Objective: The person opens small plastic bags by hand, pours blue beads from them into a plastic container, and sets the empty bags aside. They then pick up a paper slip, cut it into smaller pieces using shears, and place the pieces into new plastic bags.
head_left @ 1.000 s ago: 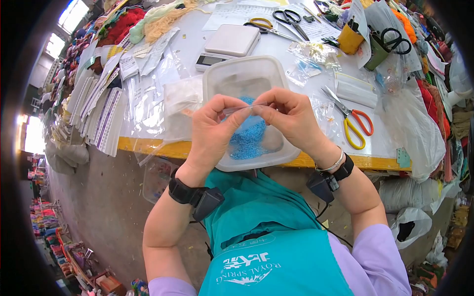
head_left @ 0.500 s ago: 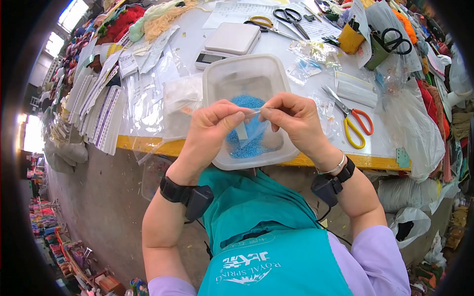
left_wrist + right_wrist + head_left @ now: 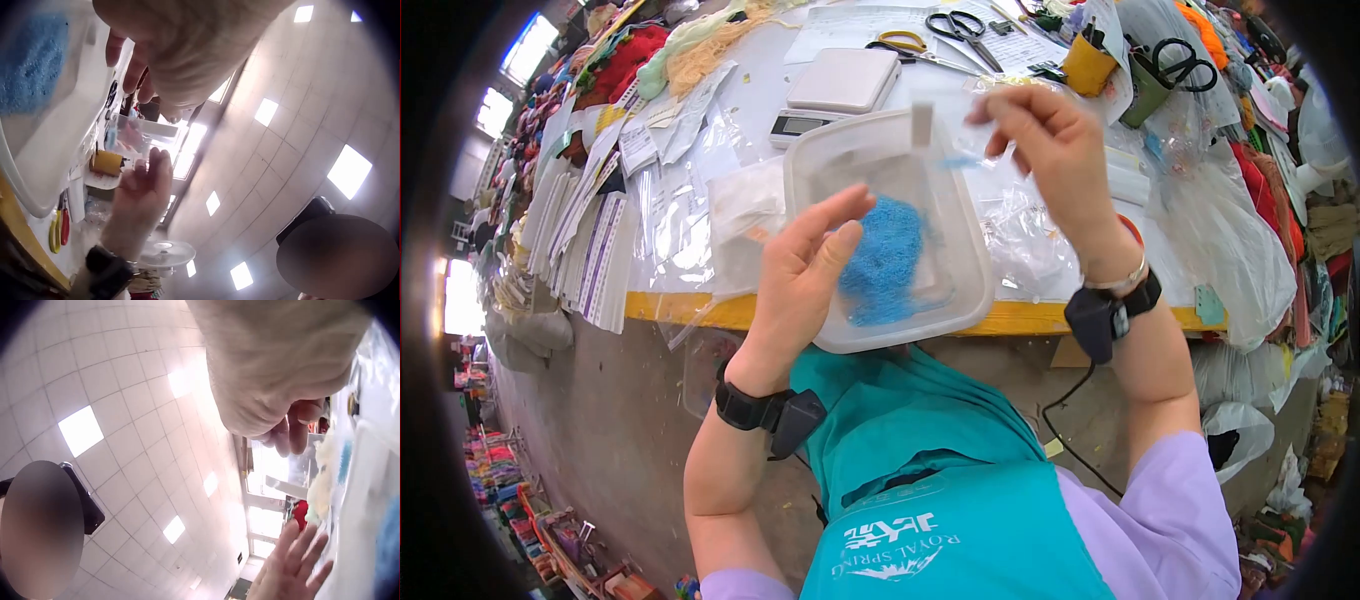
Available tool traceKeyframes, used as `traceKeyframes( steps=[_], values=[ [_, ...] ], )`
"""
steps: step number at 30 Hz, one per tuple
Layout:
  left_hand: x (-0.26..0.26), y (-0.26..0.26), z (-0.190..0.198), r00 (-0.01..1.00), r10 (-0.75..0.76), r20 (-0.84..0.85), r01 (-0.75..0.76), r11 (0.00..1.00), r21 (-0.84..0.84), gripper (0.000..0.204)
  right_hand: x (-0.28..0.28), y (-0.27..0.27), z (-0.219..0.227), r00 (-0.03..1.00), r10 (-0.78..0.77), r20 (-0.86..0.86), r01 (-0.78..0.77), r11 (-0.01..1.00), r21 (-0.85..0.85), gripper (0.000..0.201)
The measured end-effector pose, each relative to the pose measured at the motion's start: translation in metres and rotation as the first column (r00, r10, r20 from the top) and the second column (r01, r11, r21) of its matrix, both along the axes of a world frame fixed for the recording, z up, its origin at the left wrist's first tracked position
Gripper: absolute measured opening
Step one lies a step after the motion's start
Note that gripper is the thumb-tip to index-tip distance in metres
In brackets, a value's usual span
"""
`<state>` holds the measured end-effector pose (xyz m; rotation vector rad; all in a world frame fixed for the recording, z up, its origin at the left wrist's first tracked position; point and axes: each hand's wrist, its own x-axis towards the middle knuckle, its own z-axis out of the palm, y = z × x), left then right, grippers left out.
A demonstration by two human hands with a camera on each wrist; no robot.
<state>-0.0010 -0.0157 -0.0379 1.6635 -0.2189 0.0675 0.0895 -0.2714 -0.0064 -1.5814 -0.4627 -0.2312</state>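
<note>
My right hand (image 3: 1052,140) is raised over the right side of the tub, blurred by motion. Between its fingertips and thumb it pinches a small clear plastic bag (image 3: 921,126) with a white strip and a bit of blue at the bottom; the bag also shows in the left wrist view (image 3: 152,128). My left hand (image 3: 800,265) hovers at the tub's near left side, fingers extended and holding nothing. Blue beads (image 3: 884,258) lie heaped in the translucent plastic tub (image 3: 970,300) between the hands.
A digital scale (image 3: 845,80) stands behind the tub. Bundled strips (image 3: 590,245) and plastic bags lie to the left. Black-handled scissors (image 3: 965,38) lie at the back, and a yellow cup (image 3: 1088,65) stands back right. The table's yellow edge (image 3: 1040,318) runs close to my body.
Both hands were together over the tub pinching the bag. The left hand has let go and opened; the right hand has swung up and right with the bag.
</note>
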Motion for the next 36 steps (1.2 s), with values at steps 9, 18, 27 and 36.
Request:
traceKeyframes(
  steps=[9, 18, 27, 36],
  values=[
    [-0.008, 0.014, -0.019, 0.990, -0.092, -0.107, 0.126, 0.918, 0.376, 0.026, 0.021, -0.067, -0.040, 0.955, -0.208, 0.210, 0.294, 0.743, -0.601, 0.028],
    [-0.026, 0.004, -0.021, 0.963, -0.265, -0.047, 0.184, 0.520, 0.834, 0.013, -0.028, -0.092, -0.095, 0.858, -0.509, 0.064, 0.233, 0.276, -0.933, 0.040],
    [-0.028, 0.009, -0.012, 0.969, -0.240, -0.060, 0.202, 0.627, 0.752, 0.013, -0.030, -0.091, -0.112, 0.833, -0.498, 0.242, 0.498, 0.481, -0.722, 0.020],
    [-0.009, -0.024, 0.021, 0.967, -0.015, 0.254, -0.073, 0.940, 0.334, 0.024, -0.059, -0.052, -0.018, 0.980, -0.189, 0.056, 0.195, 0.889, -0.413, 0.007]
  ],
)
